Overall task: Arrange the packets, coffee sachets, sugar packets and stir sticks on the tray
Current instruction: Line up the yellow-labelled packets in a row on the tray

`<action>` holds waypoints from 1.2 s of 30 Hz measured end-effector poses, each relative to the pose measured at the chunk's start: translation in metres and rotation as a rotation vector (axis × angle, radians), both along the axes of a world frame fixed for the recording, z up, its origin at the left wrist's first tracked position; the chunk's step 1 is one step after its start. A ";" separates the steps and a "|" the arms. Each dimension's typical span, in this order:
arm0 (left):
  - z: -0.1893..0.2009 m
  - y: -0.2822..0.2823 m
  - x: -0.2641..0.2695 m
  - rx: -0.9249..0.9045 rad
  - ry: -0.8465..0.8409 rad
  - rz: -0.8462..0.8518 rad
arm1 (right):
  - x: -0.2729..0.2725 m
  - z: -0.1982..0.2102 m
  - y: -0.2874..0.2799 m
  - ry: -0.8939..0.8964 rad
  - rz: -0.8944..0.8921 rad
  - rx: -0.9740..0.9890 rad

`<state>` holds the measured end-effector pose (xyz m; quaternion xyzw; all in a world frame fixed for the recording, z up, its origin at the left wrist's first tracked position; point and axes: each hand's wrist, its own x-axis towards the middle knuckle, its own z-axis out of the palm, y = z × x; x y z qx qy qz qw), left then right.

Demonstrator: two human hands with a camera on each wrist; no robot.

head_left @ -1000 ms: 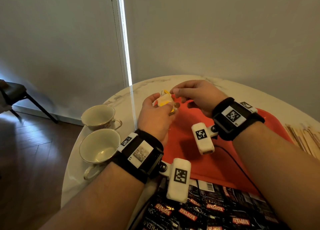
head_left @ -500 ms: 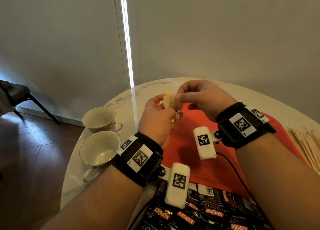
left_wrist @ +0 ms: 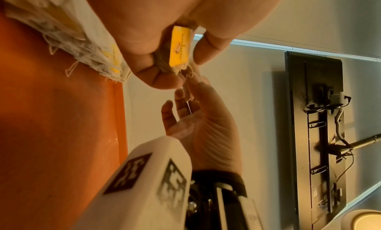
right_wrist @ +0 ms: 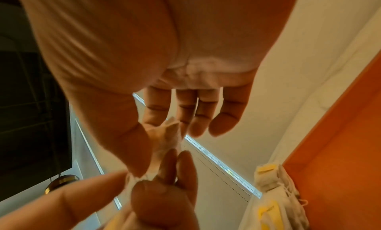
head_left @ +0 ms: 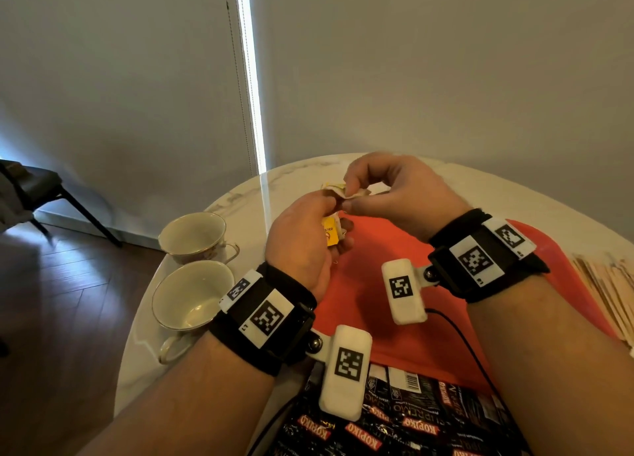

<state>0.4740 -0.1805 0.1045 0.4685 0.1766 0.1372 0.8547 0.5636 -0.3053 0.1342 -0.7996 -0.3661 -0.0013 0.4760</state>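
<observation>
Above the far left corner of the red tray (head_left: 394,284), both hands hold a pale tea bag with a yellow tag (head_left: 331,230). My left hand (head_left: 334,212) grips the tagged end (left_wrist: 179,47) between thumb and curled fingers. My right hand (head_left: 346,194) pinches the pale upper end of the bag (right_wrist: 167,139) between thumb and forefinger, with the other fingers loosely spread. A bundle of more tea bags (left_wrist: 82,42) in clear wrap lies at the tray's edge (right_wrist: 274,201). Wooden stir sticks (head_left: 610,284) lie to the right of the tray.
Two empty teacups (head_left: 192,232) (head_left: 188,294) stand on the round marble table (head_left: 240,194), left of my left wrist. A black Kopiko packet (head_left: 394,421) lies at the near edge, below the tray. A chair (head_left: 34,187) stands on the floor at far left.
Both hands have risen a little. The right hand's pinch has drawn the pale end of the tea bag up and away from the left hand.
</observation>
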 end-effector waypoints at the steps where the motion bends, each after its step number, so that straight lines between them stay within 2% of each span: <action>1: 0.000 0.001 0.000 0.008 0.006 0.003 | 0.000 0.000 0.000 0.013 0.027 -0.008; 6: -0.004 0.001 0.000 0.110 -0.019 -0.005 | -0.001 0.000 -0.004 0.116 0.123 -0.021; 11: -0.007 0.003 0.002 0.196 0.003 0.041 | -0.001 0.000 -0.001 0.368 0.144 0.259; 12: -0.007 0.003 0.002 0.209 -0.005 0.045 | 0.000 0.000 -0.001 0.381 0.129 0.268; 16: -0.010 0.004 0.003 0.265 -0.027 0.055 | 0.002 -0.001 -0.002 0.354 0.104 0.148; 24: -0.011 0.008 0.003 0.298 -0.060 0.108 | 0.001 0.004 -0.002 0.237 0.010 0.143; 29: -0.007 0.009 0.003 0.211 -0.089 0.110 | -0.003 0.012 0.000 0.191 0.018 0.136; 31: -0.007 0.009 0.004 0.202 -0.090 0.112 | -0.005 0.018 0.002 0.208 0.017 0.095; 34: -0.007 0.007 0.002 0.215 -0.079 0.108 | -0.007 0.027 0.005 0.128 -0.027 0.007; 36: -0.003 0.006 0.001 0.149 -0.065 0.109 | -0.006 0.031 0.007 0.154 -0.058 0.088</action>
